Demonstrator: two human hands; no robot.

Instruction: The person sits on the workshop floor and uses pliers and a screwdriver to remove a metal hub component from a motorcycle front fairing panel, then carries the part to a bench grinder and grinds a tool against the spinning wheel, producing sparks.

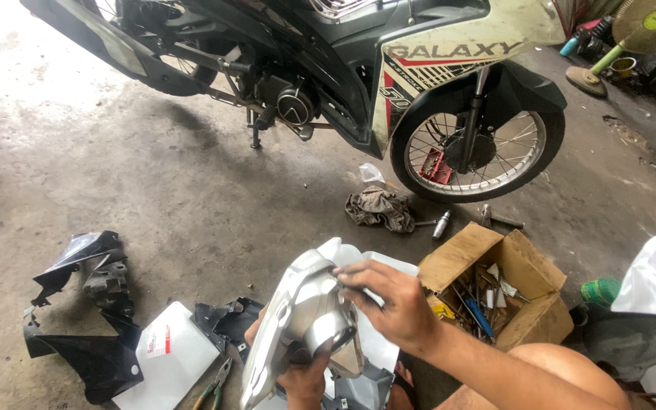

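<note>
On the concrete floor [153, 190] of this workshop, the biggest thing is the motorcycle [358, 68], standing on its stand with the front wheel [476, 148] turned toward the person. Part of its body covering seems to be off — the engine side is open to see, which I think explains the many loose pieces lying below.

Next in size are those pieces: black plastic fairing parts [85, 319] and a white panel [172, 353] are laid flat at the person's left side, near enough to reach but out of the way of the knees. At the right side stands an open cardboard box [529, 285] with its flaps spread, so that the screwdrivers and small parts inside can be taken without looking much. A dirty rag [380, 209] lies crumpled just beside the front wheel, and a small metal socket [441, 225] lies near it.

Close before the person is the silver-grey cover [301, 319], a curved moulded part held up in front of the chest, tilted with its edge toward the camera — probably so that its inner side can be examined. The left hand [305, 376] grips it from below, fingers closed around the lower edge, and carries the weight. The right hand [389, 300] lies on top, its fingers bent and pressed together against the upper rim, which keeps the part steady.

Smallest, a pair of pliers [218, 383] with green handles rests on the floor between the white panel and the left hand.
</note>
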